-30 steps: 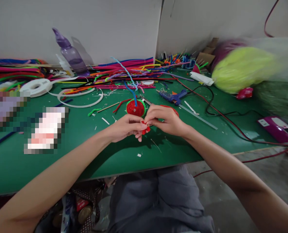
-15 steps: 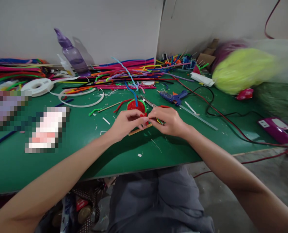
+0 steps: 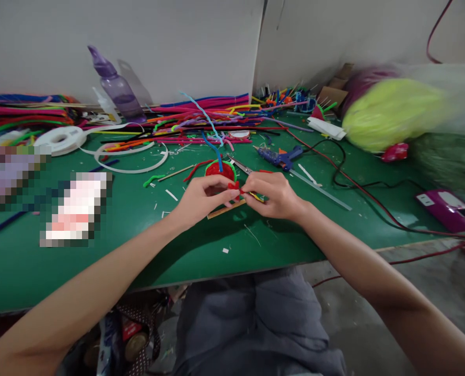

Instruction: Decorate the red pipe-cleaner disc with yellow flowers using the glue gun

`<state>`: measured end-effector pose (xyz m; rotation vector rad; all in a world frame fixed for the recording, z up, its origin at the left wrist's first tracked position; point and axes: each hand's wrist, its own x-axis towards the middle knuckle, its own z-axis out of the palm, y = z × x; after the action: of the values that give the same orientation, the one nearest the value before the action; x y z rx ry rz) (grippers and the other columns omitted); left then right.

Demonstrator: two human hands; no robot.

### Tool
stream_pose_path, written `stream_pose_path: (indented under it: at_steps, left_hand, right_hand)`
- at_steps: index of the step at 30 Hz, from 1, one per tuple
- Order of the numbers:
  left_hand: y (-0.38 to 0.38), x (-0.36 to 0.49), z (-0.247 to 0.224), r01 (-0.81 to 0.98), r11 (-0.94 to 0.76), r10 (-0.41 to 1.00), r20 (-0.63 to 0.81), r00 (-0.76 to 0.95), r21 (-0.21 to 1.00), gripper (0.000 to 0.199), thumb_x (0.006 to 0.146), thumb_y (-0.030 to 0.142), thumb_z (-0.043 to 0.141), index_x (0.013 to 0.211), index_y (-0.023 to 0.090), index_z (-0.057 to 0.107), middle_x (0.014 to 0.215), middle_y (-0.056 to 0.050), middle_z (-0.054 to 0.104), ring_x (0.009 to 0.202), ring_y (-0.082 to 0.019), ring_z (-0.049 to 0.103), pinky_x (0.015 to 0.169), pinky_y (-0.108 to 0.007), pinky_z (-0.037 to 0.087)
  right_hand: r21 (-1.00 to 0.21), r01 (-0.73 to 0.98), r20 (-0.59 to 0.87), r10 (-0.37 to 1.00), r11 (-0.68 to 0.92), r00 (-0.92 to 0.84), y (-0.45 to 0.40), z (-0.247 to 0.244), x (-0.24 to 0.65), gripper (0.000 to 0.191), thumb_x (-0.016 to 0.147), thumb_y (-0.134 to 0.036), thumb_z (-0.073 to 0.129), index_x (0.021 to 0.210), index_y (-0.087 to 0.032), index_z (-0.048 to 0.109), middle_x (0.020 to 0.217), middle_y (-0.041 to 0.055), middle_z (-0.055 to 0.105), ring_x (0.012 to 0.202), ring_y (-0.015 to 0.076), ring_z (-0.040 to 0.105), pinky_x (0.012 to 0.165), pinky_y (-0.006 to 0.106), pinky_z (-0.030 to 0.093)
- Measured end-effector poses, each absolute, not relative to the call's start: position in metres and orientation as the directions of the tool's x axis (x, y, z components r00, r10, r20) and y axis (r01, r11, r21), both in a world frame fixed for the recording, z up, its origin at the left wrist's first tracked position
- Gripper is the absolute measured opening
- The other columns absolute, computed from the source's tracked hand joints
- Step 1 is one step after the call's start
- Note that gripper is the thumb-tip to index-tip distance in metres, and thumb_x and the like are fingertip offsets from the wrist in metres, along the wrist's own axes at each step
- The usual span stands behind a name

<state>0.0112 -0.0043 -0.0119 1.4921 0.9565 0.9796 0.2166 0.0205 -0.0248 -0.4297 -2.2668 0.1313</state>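
My left hand pinches a short bent red pipe cleaner between thumb and fingers. The fingers of my right hand are closed on the same red piece from the other side, at its right end. Just behind the hands stands a round red form with a green rim, a blue pipe cleaner rising from it. Scissors lie beside it, their handles partly hidden by my right hand. Under the hands lies a thin wooden strip. A loose red pipe cleaner curves left of the round form.
A blue hot glue gun with a glue stick and black cord lies right. Piled pipe cleaners, a purple bottle and a white ribbon roll line the back. Yellow-green bagged material stands at the right.
My right hand has shifted slightly right, away from the left fingertips. More of the red pipe cleaner now shows between the hands.
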Motion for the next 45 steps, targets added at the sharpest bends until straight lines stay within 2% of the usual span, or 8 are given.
stream_pose_path:
  at_steps: [7,10,14,22,33,36,39,45]
  left_hand:
    - [-0.005,0.01,-0.01,0.139,-0.118,0.912,0.052,0.406,0.983,0.021,0.075,0.033,0.074,0.077,0.015,0.064,0.064,0.001,0.064,0.059,-0.012,0.065,0.066,-0.024,0.052]
    - [-0.006,0.01,-0.01,0.184,-0.151,0.917,0.069,0.392,0.971,0.022,0.074,0.033,0.074,0.073,0.015,0.063,0.065,0.001,0.064,0.061,-0.012,0.064,0.063,-0.024,0.052]
    - [-0.008,0.011,-0.011,0.215,-0.188,0.912,0.09,0.4,0.958,0.023,0.073,0.033,0.074,0.069,0.015,0.06,0.066,0.001,0.063,0.063,-0.012,0.063,0.059,-0.022,0.051]
    - [-0.01,0.013,-0.011,0.168,-0.153,0.907,0.071,0.415,0.974,0.024,0.074,0.033,0.074,0.068,0.015,0.059,0.062,0.001,0.064,0.059,-0.011,0.064,0.058,-0.021,0.051]
    - [-0.01,0.012,-0.011,0.169,-0.177,0.907,0.094,0.41,0.969,0.026,0.076,0.036,0.073,0.069,0.015,0.059,0.061,0.0,0.066,0.058,-0.011,0.063,0.056,-0.02,0.049]
    - [-0.01,0.013,-0.011,0.132,-0.159,0.915,0.096,0.391,0.978,0.025,0.077,0.035,0.073,0.071,0.015,0.061,0.061,0.0,0.065,0.058,-0.01,0.063,0.06,-0.022,0.051]
    - [-0.009,0.015,-0.012,0.03,-0.132,0.923,0.112,0.369,0.991,0.022,0.079,0.034,0.072,0.081,0.015,0.062,0.063,0.002,0.065,0.058,-0.01,0.063,0.061,-0.023,0.054]
    - [-0.01,0.017,-0.01,-0.024,-0.088,0.918,0.09,0.385,0.996,0.026,0.077,0.035,0.075,0.083,0.015,0.058,0.066,0.001,0.066,0.059,-0.011,0.065,0.06,-0.023,0.057]
  right_hand:
    - [-0.526,0.25,0.599,0.563,0.813,-0.57,0.017,-0.014,0.217,0.013,0.093,-0.027,0.053,0.092,-0.017,0.06,0.076,0.001,0.061,0.061,0.0095,0.05,0.058,0.023,0.039]
    - [-0.62,0.263,0.485,0.624,0.74,-0.613,0.015,-0.011,0.214,0.023,0.095,-0.035,0.051,0.085,-0.016,0.058,0.072,-0.001,0.058,0.059,0.0086,0.047,0.057,0.022,0.036]
    - [-0.636,0.271,0.374,0.596,0.723,-0.711,0.014,-0.012,0.209,0.033,0.1,-0.037,0.041,0.078,-0.016,0.054,0.067,-0.0022,0.052,0.059,0.0088,0.044,0.059,0.023,0.033]
    - [-0.66,0.179,0.444,0.572,0.729,-0.69,0.014,-0.018,0.206,0.037,0.101,-0.032,0.037,0.068,-0.017,0.042,0.062,-0.0044,0.041,0.055,0.0072,0.035,0.056,0.022,0.029]
    - [-0.712,0.159,0.443,0.614,0.683,-0.653,0.013,-0.018,0.203,0.038,0.101,-0.031,0.039,0.066,-0.018,0.041,0.06,-0.0048,0.042,0.055,0.007,0.037,0.056,0.022,0.03]
    - [-0.778,0.16,0.387,0.664,0.607,-0.64,0.014,-0.018,0.206,0.04,0.102,-0.036,0.036,0.067,-0.018,0.043,0.06,-0.0042,0.043,0.056,0.0075,0.038,0.056,0.023,0.031]
    - [-0.837,0.163,0.327,0.716,0.523,-0.616,0.015,-0.017,0.208,0.047,0.103,-0.043,0.03,0.067,-0.017,0.045,0.059,-0.0036,0.045,0.055,0.0078,0.04,0.055,0.023,0.031]
    - [-0.804,0.154,0.34,0.657,0.574,-0.673,0.014,-0.013,0.207,0.045,0.103,-0.041,0.033,0.067,-0.017,0.046,0.061,-0.0031,0.049,0.059,0.0074,0.044,0.059,0.023,0.033]
